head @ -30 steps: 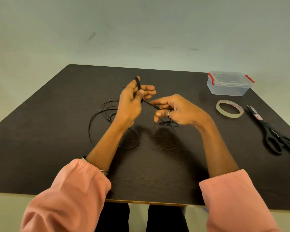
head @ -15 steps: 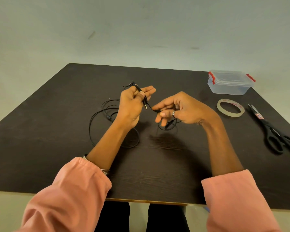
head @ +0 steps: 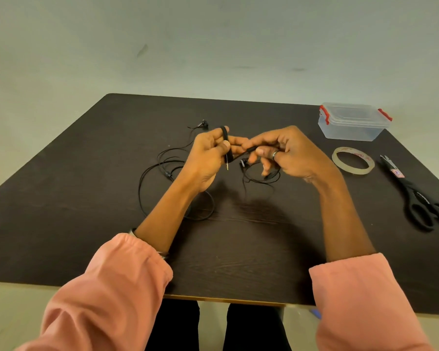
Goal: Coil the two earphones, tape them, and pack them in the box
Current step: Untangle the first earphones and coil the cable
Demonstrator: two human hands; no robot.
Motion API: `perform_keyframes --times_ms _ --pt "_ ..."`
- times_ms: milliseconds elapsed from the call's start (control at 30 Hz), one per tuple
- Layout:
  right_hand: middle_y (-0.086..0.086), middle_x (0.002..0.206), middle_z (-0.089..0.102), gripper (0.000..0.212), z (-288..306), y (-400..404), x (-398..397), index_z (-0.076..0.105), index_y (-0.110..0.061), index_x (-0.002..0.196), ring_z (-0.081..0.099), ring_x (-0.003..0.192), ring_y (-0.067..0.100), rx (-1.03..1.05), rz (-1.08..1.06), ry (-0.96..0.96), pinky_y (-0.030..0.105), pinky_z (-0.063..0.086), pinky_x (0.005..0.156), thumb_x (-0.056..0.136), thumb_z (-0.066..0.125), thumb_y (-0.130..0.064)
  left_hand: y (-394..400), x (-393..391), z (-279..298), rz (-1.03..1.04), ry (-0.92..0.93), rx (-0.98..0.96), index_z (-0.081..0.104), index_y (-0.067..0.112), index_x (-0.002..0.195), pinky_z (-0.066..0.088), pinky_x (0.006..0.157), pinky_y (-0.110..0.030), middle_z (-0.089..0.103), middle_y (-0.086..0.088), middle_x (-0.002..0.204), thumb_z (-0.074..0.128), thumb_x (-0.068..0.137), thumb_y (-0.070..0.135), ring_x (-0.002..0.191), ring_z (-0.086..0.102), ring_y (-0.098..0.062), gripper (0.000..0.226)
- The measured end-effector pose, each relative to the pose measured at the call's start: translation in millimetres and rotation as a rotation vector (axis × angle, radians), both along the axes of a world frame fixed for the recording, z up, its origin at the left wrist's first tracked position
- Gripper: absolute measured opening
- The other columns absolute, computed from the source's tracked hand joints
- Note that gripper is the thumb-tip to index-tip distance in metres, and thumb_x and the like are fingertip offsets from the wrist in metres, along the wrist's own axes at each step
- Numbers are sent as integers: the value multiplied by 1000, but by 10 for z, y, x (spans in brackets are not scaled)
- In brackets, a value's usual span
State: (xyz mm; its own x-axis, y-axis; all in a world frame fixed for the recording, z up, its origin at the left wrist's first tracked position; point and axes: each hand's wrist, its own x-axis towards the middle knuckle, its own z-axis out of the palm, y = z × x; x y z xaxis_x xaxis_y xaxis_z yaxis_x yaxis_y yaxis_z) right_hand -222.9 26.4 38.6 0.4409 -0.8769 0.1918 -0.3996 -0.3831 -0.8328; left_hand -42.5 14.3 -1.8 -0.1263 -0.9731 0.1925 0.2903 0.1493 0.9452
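Coiled earphone cable [head: 224,140], held above the table's [head: 86,173] centre: my left hand [head: 208,153] curls round the black loops, the jack plug [head: 227,163] hanging below the thumb. My right hand [head: 287,154] pinches the running cable [head: 249,150] between thumb and forefinger, just beside the left; how many turns lie under my fingers is hidden. The second earphone [head: 167,171] lies loose on the table behind my left wrist, partly covered by it, one earbud [head: 203,124] at the far side. Far right: closed clear box [head: 352,122], tape roll [head: 352,160] near it, and scissors [head: 416,198], their handles cut off by the frame edge. Bare tabletop lies between my forearms.
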Motion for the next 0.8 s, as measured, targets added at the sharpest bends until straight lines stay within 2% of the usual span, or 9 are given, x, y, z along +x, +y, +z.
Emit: perform_keyframes --times_ms 167,233,333,400,467,533,633,733,800 --pt "9 80 72 30 -15 11 1 70 -12 109 51 51 9 -24 -33 10 24 46 46 95 50 6 -38 51 -31 -10 -47 4 36 -10 135 56 87 -37 74 -2 78 31 99 -10 71 71 -15 36" --pt "7 80 72 27 -8 5 20 69 -8 110 54 51 7 -55 -49 -5 26 51 50 94 52 5 -42 89 -29 -30 -161 -30 39 -10 134 57 86 -35 73 -6 86 32 99 -11 74 72 -17 36" --pt "8 80 71 24 8 -7 19 67 -4 109 61 58 6 -101 -112 -105 27 58 64 94 52 7 36 42 -39 -206 -414 -137 44 -13 126 54 79 -27 66 -17 95 28 98 -13 69 69 -13 33" --pt "12 79 69 23 13 -21 -1 66 -3 110 62 57 12 -65 -148 -210 27 58 57 94 51 7 84 -11 -45 -326 -454 -154 46 -9 123 53 77 -27 63 -15 90 26 99 -11 63 62 -11 31" --pt "11 77 69 23 0 -38 -21 66 -4 110 57 49 13 -35 -172 -266 24 48 42 94 52 5 90 -31 -44 -384 -427 -140 46 -6 125 53 74 -29 61 -11 83 26 101 -7 58 51 -10 32" --pt "7 75 71 22 -23 -55 -35 67 -5 110 50 42 12 -45 -199 -264 20 37 36 94 54 3 82 -21 -45 -405 -383 -115 45 -6 129 50 67 -27 55 -8 77 27 102 -3 54 41 -6 32" --pt "6 74 72 16 -36 -89 -35 69 -3 104 55 45 6 -118 -258 -271 14 40 44 90 62 0 95 12 -18 -455 -266 -78 49 -5 127 44 58 -24 48 -2 69 29 104 8 49 33 -5 33" --pt "5 78 71 10 -72 -133 -48 71 -4 94 67 65 3 -220 -317 -255 13 51 63 84 70 -6 102 30 7 -524 -38 -14 53 -6 122 36 52 -23 43 1 64 27 105 19 49 25 -6 40" --pt "1 74 69 4 -116 -151 -26 73 -9 86 63 63 3 -220 -330 -226 17 51 60 86 70 -12 96 44 18 -563 122 27 56 -5 116 34 48 -21 42 3 61 27 104 21 48 23 -6 41"
